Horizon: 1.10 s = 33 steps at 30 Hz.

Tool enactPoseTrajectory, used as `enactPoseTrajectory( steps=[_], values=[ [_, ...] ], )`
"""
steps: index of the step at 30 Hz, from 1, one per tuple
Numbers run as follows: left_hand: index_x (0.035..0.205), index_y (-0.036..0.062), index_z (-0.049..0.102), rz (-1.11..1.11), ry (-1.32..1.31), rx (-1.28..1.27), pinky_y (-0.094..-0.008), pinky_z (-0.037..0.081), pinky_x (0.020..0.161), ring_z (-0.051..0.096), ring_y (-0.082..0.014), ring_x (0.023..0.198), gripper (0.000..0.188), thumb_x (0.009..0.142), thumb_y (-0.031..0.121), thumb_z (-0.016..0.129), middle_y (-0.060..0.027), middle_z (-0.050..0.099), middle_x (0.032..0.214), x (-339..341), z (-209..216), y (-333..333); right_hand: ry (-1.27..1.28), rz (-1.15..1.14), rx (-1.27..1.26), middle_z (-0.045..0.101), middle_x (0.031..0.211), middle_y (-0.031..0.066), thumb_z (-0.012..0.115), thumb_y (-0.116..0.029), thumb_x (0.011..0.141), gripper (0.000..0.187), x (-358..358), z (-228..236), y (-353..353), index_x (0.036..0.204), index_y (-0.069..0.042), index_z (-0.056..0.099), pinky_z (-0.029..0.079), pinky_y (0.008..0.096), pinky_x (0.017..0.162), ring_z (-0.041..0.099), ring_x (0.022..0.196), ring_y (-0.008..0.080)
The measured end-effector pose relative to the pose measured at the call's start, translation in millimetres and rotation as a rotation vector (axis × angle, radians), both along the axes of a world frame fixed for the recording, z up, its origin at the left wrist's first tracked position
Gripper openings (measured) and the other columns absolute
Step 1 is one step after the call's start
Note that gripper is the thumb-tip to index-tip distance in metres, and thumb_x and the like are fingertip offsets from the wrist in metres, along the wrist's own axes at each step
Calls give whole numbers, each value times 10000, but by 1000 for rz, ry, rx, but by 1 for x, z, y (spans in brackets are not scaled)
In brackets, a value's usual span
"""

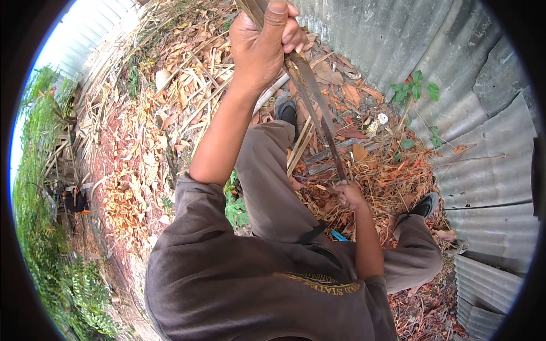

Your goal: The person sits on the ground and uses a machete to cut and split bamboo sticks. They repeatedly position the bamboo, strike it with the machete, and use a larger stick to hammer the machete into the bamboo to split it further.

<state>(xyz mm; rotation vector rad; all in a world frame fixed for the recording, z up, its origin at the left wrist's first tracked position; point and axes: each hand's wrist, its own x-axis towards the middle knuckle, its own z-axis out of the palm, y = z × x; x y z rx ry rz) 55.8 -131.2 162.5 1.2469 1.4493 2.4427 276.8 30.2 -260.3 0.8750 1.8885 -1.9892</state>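
Note:
My left hand (263, 48) is raised at the top of the head view, its fingers wrapped round a long, dry brown strip (311, 85) that looks like a split palm stalk. Below that hand the strip parts into two lengths. One runs down, darker and narrower, to my right hand (350, 195). The fingers of that hand close on its lower end, low between my legs. Beyond my left hand the strip leaves the picture at the top. A small blue object (339, 236) shows beside my right forearm; its kind I cannot make out.
Dry leaves and stalks (199, 85) cover the ground. Corrugated metal sheets (483, 170) stand close on the right. A leafy green plant (418, 88) grows against them. Dark shoes (286, 111) stand apart on the litter. Green bushes (42, 227) line the far left.

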Motion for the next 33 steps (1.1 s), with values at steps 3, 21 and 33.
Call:
enactPoseTrajectory(
  steps=[3,21,33],
  values=[
    [916,74,516,86,97,269,-221,390,439,395,-62,460,255,1024,294,444,42,392,579,-17,22,-30,-178,-240,-790,460,515,35,590,-128,871,108,2,36,-25,808,-55,543,384,349,416,422,391,151],
    [1191,-30,431,1579,-780,627,-427,526,797,575,-261,886,583,926,474,559,-164,562,1054,-246,-43,-316,-109,-353,-120,407,499,2,595,-41,841,142,47,73,-31,755,-62,484,300,287,349,362,358,120],
    [889,65,644,655,-792,-644,-256,469,608,632,-118,718,143,870,204,673,-21,685,825,-127,-410,-192,-182,-341,38,461,514,1,631,-66,823,107,92,78,-44,770,-60,537,316,290,350,406,364,112]
  ],
)
